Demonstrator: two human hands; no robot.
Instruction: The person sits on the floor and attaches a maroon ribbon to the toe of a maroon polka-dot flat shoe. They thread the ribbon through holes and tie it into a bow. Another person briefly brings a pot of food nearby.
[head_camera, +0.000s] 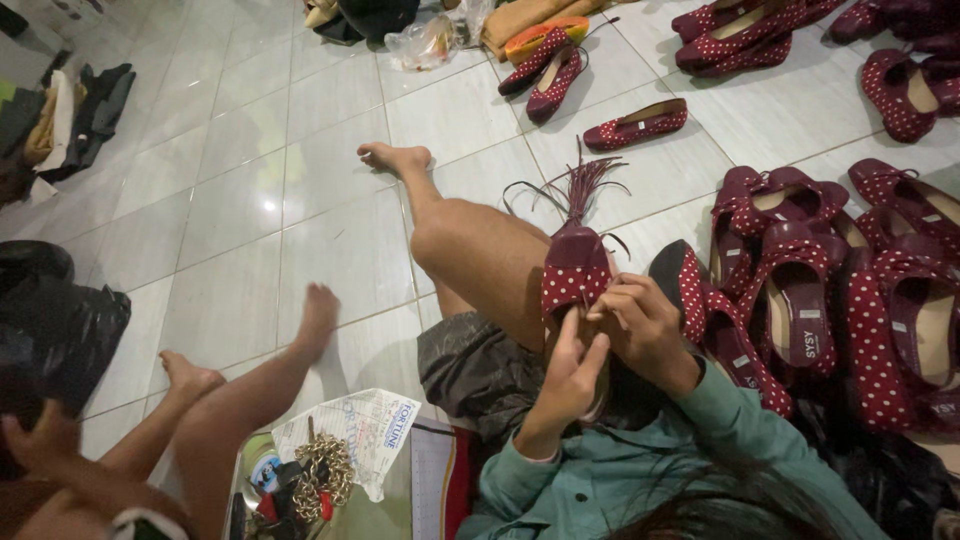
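Closest to the camera, the person's left hand (572, 372) is reaching up under the heel end of a dark red shoe with white dots (574, 272), its fingers lying straight and pressed together against the shoe's back edge. Just beside it, the right hand (640, 322) is curling over the same edge, fingertips bunched and pinching at the shoe's rim where the two hands are meeting. The shoe is resting toe-up on the person's bent knee (455, 240), and a bundle of thin dark red strips (585, 180) is fanning out from its toe. Teal sleeves (690, 440) are covering both forearms. To the lower left, a second person's bare legs (240, 400) are stretching across the tiled floor (260, 200), and a tin holding a gold chain and small tools (300, 485) is sitting next to a printed paper sheet (365, 430). To the right, a crowded heap of matching dotted shoes (850, 300) is lying just beside the working hands. Farther off, single dotted flats (636, 125) are lying scattered on the tiles, with a clear plastic bag (425, 42) near the top edge, and folded dark cloth (80, 115) is piling up at the far left.
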